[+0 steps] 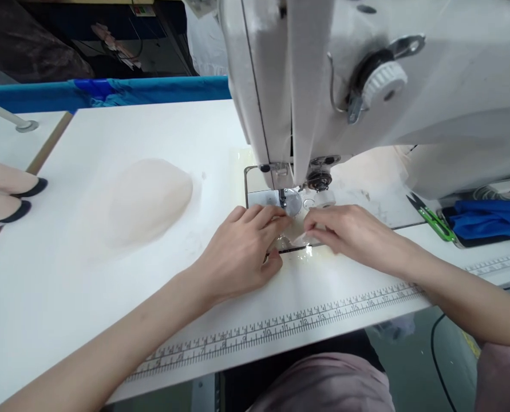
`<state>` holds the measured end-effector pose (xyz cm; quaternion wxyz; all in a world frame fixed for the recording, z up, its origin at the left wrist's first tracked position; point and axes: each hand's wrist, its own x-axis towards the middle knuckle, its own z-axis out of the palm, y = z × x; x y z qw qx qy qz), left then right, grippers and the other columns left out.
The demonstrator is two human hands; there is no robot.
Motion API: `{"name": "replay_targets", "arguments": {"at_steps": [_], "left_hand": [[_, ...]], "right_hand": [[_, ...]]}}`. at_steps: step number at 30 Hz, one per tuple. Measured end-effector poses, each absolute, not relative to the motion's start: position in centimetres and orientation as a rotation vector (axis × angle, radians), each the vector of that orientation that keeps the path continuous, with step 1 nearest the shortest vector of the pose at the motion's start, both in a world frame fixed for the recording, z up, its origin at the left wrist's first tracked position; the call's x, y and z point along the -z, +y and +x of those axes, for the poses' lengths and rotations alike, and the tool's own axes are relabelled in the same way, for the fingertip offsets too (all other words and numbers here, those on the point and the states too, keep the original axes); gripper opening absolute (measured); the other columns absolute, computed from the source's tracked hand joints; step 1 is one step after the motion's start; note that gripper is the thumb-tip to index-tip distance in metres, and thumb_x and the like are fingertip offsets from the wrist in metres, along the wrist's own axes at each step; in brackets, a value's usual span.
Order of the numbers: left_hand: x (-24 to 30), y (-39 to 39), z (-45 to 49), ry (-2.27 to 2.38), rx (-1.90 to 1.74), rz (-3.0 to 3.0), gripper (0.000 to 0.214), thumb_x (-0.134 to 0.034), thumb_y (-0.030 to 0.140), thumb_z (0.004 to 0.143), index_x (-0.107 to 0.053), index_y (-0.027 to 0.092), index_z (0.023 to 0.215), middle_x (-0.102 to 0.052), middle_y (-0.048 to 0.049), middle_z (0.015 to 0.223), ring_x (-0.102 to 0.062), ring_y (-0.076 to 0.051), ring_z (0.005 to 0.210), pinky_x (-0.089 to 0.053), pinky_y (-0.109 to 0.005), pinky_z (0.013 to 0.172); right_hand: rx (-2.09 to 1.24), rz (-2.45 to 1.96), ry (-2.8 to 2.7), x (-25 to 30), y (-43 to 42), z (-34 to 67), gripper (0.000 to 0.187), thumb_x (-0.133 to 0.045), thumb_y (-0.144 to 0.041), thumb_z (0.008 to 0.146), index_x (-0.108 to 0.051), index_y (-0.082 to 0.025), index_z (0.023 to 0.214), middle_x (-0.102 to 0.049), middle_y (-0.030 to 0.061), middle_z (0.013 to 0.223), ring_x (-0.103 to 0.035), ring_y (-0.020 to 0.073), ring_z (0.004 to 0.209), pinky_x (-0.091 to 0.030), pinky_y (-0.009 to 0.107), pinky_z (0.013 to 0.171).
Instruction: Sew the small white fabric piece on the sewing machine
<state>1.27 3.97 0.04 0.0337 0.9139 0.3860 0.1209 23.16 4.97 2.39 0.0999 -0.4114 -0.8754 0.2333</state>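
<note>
12 o'clock: machine head (263,97), blocking view behind | 3: green snips (437,222) | 10: pale piece (151,200) | left hand (248,246): half-curled, grip unclear | right hand (344,229): pinching sheer fabric (296,230)

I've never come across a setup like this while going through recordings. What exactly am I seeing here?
This single picture comes from a camera worn on the person's head, looking forward and down. The large white metal sewing machine stands over a white flat table. The bare left hand rests near the needle; the bare right hand pinches thin, pale, sheer material. A pale, sheer, rounded cloth lies left, a black-marked ruler strip runs along the near edge, and green-handled metal snips lie right, beside crumpled blue cloth.
</note>
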Motion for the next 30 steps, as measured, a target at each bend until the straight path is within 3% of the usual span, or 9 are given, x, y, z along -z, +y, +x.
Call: {"name": "replay_targets", "arguments": {"at_steps": [2,7,11,15,19,23,26,30], "left_hand": [[0.2,4.5,1.5,1.235,-0.455,2.727,0.034,-0.042,0.02,0.09,-0.064,0.017,0.115,-0.065,-0.0075,0.112,-0.06,-0.022,0.094,-0.042,-0.038,0.073],[-0.4,5.4,1.8,1.328,-0.609,2.41,0.031,-0.04,0.021,0.094,-0.07,0.022,0.102,-0.07,-0.0017,0.101,-0.063,-0.017,0.083,-0.045,-0.033,0.072],[-1.7,6.1,1.4,1.333,-0.538,2.158,0.028,-0.044,0.029,0.094,-0.07,0.023,0.099,-0.067,0.0019,0.074,-0.059,-0.014,0.062,-0.044,-0.027,0.057],[-1.8,6.8,1.3,1.273,-0.561,2.139,0.028,-0.045,0.03,0.094,-0.07,0.018,0.088,-0.067,-0.0013,0.087,-0.062,-0.015,0.076,-0.046,-0.026,0.064],[-1.3,7.0,1.3,1.195,-0.597,2.152,0.029,-0.044,0.026,0.095,-0.07,0.016,0.085,-0.066,-0.0036,0.095,-0.062,-0.015,0.084,-0.048,-0.026,0.074],[-0.5,6.6,0.9,1.121,-0.626,2.213,0.031,-0.043,0.025,0.096,-0.07,0.016,0.085,-0.066,-0.0045,0.097,-0.063,-0.014,0.083,-0.05,-0.027,0.075],[0.6,6.0,0.6,1.03,-0.719,2.384,0.029,-0.043,0.021,0.096,-0.07,0.013,0.09,-0.067,-0.0076,0.101,-0.063,-0.017,0.092,-0.051,-0.03,0.082],[1.9,4.7,0.4,0.945,-0.803,2.787,0.022,-0.051,0.015,0.092,-0.067,0.011,0.107,-0.068,-0.0111,0.107,-0.062,-0.022,0.1,-0.051,-0.037,0.086]], "right_hand": [[-0.72,-1.233,-2.497,-2.1,5.2,23.1,0.018,-0.043,-0.023,0.098,-0.059,-0.018,0.091,-0.06,-0.0032,0.071,-0.053,0.0096,0.059,-0.034,0.023,0.054],[-0.467,-1.17,-2.471,-0.6,5.8,23.0,0.029,-0.058,-0.041,0.09,-0.065,-0.018,0.107,-0.06,-0.001,0.072,-0.05,0.0102,0.057,-0.035,0.023,0.055],[-0.217,-1.114,-2.365,0.3,6.2,22.8,0.032,-0.044,-0.036,0.099,-0.073,-0.022,0.098,-0.059,-0.0004,0.07,-0.044,0.0077,0.054,-0.027,0.022,0.048],[-0.138,-1.106,-2.296,0.3,6.3,22.4,0.044,-0.042,-0.044,0.098,-0.074,-0.019,0.084,-0.061,-0.0006,0.069,-0.038,0.006,0.05,-0.023,0.022,0.043],[-0.102,-1.095,-2.299,0.6,6.3,22.1,0.047,-0.038,-0.044,0.1,-0.075,-0.019,0.084,-0.061,-0.0012,0.066,-0.037,0.006,0.05,-0.024,0.022,0.045],[-0.079,-1.057,-2.321,0.9,6.2,22.0,0.038,-0.044,-0.044,0.098,-0.075,-0.024,0.09,-0.061,-0.0029,0.065,-0.043,0.0065,0.052,-0.026,0.023,0.047],[0.031,-0.982,-2.396,1.0,6.0,22.0,0.034,-0.047,-0.038,0.097,-0.074,-0.022,0.085,-0.065,-0.0011,0.07,-0.052,0.0099,0.062,-0.032,0.025,0.054],[0.269,-0.853,-2.488,1.0,5.6,22.1,0.022,-0.055,-0.02,0.092,-0.072,-0.021,0.078,-0.072,0.0006,0.093,-0.057,0.0152,0.081,-0.039,0.03,0.071]]}}
